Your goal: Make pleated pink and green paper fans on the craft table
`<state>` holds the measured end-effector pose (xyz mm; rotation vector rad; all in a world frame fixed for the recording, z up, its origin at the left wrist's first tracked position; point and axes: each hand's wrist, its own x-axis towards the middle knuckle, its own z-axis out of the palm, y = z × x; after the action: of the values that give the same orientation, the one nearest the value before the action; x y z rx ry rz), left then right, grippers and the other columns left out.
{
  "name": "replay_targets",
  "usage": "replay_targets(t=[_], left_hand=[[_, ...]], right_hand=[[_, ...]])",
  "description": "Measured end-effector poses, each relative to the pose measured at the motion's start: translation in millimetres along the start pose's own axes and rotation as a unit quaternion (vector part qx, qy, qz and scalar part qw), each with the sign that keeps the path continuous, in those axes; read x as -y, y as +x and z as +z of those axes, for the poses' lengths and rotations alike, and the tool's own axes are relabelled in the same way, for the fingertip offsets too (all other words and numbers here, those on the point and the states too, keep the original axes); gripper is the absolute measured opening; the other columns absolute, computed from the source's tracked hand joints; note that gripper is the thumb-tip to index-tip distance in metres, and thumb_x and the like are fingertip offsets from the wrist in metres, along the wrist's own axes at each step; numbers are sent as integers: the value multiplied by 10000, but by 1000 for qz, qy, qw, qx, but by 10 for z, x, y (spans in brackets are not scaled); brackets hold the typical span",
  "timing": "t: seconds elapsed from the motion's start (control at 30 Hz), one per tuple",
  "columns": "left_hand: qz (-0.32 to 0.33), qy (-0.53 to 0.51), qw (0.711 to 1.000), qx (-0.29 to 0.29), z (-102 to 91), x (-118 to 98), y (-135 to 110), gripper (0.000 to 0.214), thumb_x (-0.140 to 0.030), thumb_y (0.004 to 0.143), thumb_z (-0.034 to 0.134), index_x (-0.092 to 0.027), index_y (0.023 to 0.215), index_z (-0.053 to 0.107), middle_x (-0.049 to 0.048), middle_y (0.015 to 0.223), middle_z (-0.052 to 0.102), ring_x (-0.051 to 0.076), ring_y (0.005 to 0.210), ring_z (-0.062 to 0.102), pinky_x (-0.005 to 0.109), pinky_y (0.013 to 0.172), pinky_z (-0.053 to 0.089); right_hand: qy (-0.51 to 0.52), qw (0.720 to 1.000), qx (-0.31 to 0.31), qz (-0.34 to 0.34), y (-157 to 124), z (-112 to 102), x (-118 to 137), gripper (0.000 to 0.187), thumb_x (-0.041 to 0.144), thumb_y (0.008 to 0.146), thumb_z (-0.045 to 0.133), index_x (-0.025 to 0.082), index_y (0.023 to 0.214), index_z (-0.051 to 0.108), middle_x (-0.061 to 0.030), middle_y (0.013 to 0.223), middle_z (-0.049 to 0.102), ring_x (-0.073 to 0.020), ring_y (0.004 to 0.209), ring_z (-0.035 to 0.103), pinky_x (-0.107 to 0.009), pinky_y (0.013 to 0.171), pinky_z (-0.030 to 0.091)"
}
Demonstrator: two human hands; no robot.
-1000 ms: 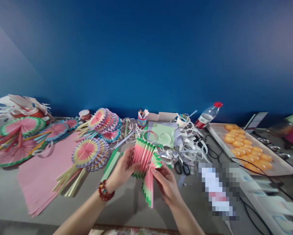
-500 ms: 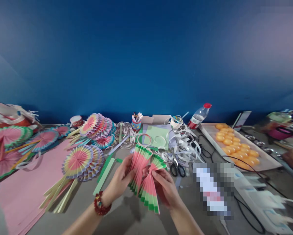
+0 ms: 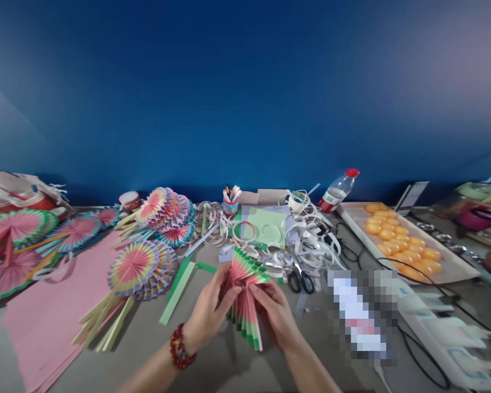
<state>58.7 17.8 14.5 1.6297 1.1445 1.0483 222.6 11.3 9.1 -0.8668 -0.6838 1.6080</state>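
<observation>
The fan [image 3: 246, 314] is pleated paper, pink through its middle, then pale green, with darker green at the outer edges. It narrows between the fingers of the left hand [image 3: 213, 303] and right hand [image 3: 276, 305], flaring into one spread of pleats above the fingertips and another below them, slanting down rightward.
</observation>
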Motion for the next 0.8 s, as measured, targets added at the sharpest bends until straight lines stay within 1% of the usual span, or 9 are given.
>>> replay_targets(t=[0.07,0.17,0.27,0.33,0.43,0.53,0.63,0.7,0.8], left_hand=[[0,-21,1000,3,-12,-70,35,370,-375,969,492,-239,1311,518,94,1246,667,252,1130,637,365,972,502],[-22,-84,996,1,-34,-111,86,297,-386,967,490,-206,1172,607,92,1091,728,246,992,690,338,855,544],[-47,-131,990,-12,-53,-93,111,270,-398,961,499,-180,1049,632,83,966,753,236,887,713,341,824,551],[-53,-127,990,-23,-55,-75,108,267,-402,959,499,-182,1022,637,79,970,754,231,868,714,342,822,551],[-36,-82,995,-32,-35,-53,76,273,-405,946,517,-200,1040,670,78,1059,741,241,927,702,342,843,548],[-29,-72,997,-23,-3,-28,29,324,-406,945,517,-218,1178,642,83,1115,727,261,1009,688,364,892,544],[-30,-75,997,-14,6,-11,5,375,-400,953,504,-233,1282,571,85,1109,731,263,1020,688,377,899,547],[-23,-78,997,-12,-7,-16,14,360,-385,957,500,-240,1281,557,86,1107,732,256,1010,692,371,883,552],[-12,-91,996,-19,-41,-49,44,282,-360,961,498,-229,1193,588,92,1139,719,240,982,700,360,884,546]], right_hand=[[-7,1000,2,5,-5,-15,-22,264,361,740,809,226,951,724,-42,892,761,-227,810,708,-360,802,550],[-15,1000,1,8,-39,-36,-32,264,393,728,812,230,919,731,-48,874,759,-229,782,703,-341,739,551],[-29,999,4,12,-105,-54,-21,238,388,720,819,230,881,742,-49,868,755,-217,768,693,-310,696,540],[-44,999,14,19,-148,-58,-20,238,377,706,830,232,876,749,-42,853,751,-198,734,677,-297,681,533],[-65,998,21,14,-170,-38,-33,266,369,673,852,235,884,756,-32,843,744,-182,710,654,-297,691,533],[-79,997,10,-6,-144,-4,-43,269,377,681,842,241,896,755,-36,867,737,-192,744,649,-309,721,539],[-96,995,11,-33,-122,10,-30,258,362,692,832,247,906,745,-35,869,728,-190,759,642,-298,728,538],[-104,993,27,-45,-136,-2,-13,240,361,683,835,243,867,736,-32,836,715,-187,741,634,-290,714,538],[-109,991,57,-43,-207,-43,8,266,392,690,823,238,886,728,-46,837,697,-194,723,623,-301,696,535]])
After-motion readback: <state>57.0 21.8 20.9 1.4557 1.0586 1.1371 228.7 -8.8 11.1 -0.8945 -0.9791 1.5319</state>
